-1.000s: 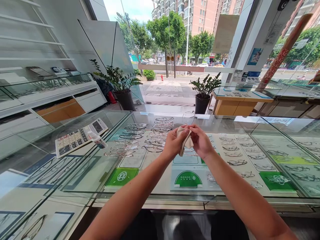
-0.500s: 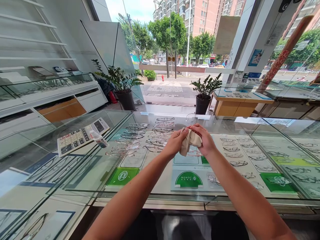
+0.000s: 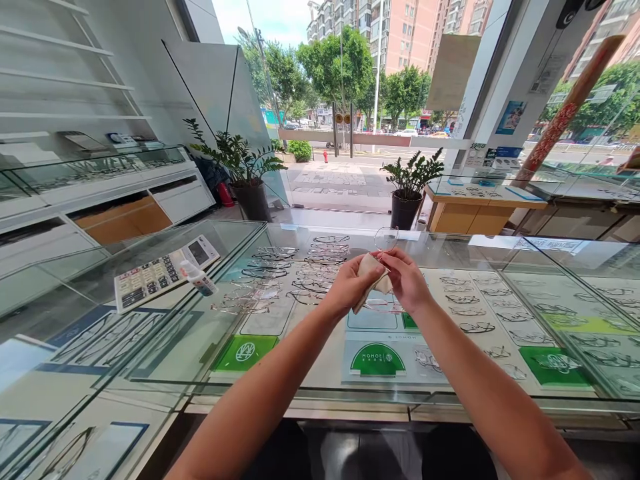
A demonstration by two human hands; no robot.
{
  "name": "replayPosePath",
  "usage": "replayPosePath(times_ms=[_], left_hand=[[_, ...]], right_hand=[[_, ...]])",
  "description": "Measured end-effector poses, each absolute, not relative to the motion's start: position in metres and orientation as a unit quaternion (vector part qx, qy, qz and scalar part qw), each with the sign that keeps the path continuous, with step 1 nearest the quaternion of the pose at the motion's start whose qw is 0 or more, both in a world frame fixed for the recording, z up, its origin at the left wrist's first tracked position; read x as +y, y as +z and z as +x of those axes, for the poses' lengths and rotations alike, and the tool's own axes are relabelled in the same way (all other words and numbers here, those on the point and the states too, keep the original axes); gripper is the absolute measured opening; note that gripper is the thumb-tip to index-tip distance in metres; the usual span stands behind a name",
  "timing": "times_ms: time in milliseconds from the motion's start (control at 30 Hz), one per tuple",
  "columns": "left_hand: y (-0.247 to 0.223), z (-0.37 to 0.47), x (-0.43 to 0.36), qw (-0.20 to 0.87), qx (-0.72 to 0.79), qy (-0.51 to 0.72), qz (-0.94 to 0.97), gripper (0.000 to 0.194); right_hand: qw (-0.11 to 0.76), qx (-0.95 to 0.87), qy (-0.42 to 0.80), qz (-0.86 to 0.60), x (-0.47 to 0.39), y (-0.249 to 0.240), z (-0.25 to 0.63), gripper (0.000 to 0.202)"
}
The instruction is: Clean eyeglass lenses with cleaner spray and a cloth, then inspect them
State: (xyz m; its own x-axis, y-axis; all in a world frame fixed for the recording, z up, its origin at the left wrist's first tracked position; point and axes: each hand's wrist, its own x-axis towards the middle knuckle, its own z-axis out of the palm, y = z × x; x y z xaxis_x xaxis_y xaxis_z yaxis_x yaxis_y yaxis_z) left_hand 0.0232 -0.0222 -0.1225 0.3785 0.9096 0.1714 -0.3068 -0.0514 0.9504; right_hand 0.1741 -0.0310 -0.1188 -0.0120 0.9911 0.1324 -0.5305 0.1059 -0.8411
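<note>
My left hand [image 3: 353, 285] is closed around a beige cleaning cloth [image 3: 369, 285], which is bunched between thumb and fingers. Close beside it, my right hand [image 3: 406, 277] pinches a pair of thin-rimmed eyeglasses [image 3: 387, 239]; one round rim stands up above the fingers. The rest of the frame is hidden by the cloth and fingers. Both hands are held together above the glass display counter [image 3: 320, 383]. Below them, inside the case, lies a reddish-framed pair of glasses [image 3: 383, 306].
Rows of glasses frames [image 3: 320, 270] lie under the glass left of my hands, more at right. A calculator [image 3: 165, 273] and a small white bottle [image 3: 198, 277] rest on the left counter. Potted plants [image 3: 406, 193] stand beyond the far edge, before the glass front.
The cloth has drawn leftward into my left hand and off my right fingers. My right fingers now pinch the glasses, and more of the rim shows above.
</note>
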Motion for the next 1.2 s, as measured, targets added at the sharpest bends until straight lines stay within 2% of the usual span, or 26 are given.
replayPosePath(times_ms=[333,467,600,667,767,900,1200], left_hand=[[-0.122,0.018,-0.021,0.646,0.257,0.427,0.578,0.052],[-0.123,0.019,-0.013,0.680,0.293,0.483,0.467,0.054],[-0.123,0.016,-0.002,0.680,0.346,0.547,0.345,0.048],[-0.123,0.016,-0.001,0.671,0.343,0.570,0.326,0.046],[-0.126,0.022,-0.007,0.650,0.316,0.592,0.357,0.052],[-0.133,0.039,-0.027,0.620,0.295,0.562,0.461,0.060],[-0.123,0.047,-0.062,0.572,0.222,0.484,0.624,0.055]], right_hand=[[0.657,-0.354,0.595,-0.299,-0.022,-0.119,0.186,0.022],[0.680,-0.340,0.579,-0.295,-0.018,-0.114,0.198,0.026],[0.704,-0.351,0.547,-0.286,-0.016,-0.110,0.208,0.024],[0.711,-0.380,0.500,-0.316,-0.017,-0.111,0.205,0.020],[0.721,-0.446,0.356,-0.394,-0.023,-0.117,0.191,0.016],[0.717,-0.506,0.210,-0.430,-0.037,-0.126,0.166,0.015],[0.741,-0.474,0.132,-0.457,-0.047,-0.120,0.166,0.018]])
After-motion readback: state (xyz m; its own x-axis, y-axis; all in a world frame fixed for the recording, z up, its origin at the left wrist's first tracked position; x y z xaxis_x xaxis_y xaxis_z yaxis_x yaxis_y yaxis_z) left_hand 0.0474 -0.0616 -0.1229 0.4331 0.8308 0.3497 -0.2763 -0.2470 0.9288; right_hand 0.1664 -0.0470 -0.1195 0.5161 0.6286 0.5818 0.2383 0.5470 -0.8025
